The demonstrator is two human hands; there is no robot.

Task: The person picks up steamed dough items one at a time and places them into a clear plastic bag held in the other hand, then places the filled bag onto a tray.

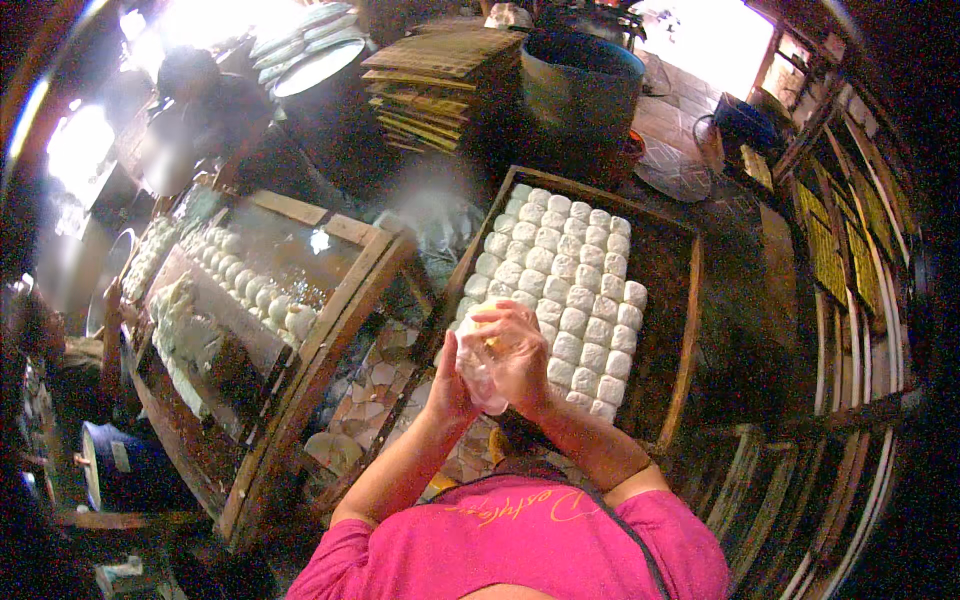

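My left hand (448, 381) and my right hand (523, 360) meet around a small white bundle (486, 390). It looks like thin, partly see-through cloth or plastic, with something pale yellow at its top; motion blur hides the detail. Both hands are above the near left part of a shallow wooden tray (688, 345). Rows of small white blocks (556, 288), with rounded corners like pressed tofu or dough, sit close together in it. Some blocks are hidden behind my hands and forearms.
Left stands a wood-framed table (300, 382) with rounded white pieces (244, 279) and a white mass (180, 322). People (169, 150) are beyond it, blurred. A large pot (581, 97) and stacked wooden boards (435, 67) stand behind the tray; slatted racks (847, 300) line the right.
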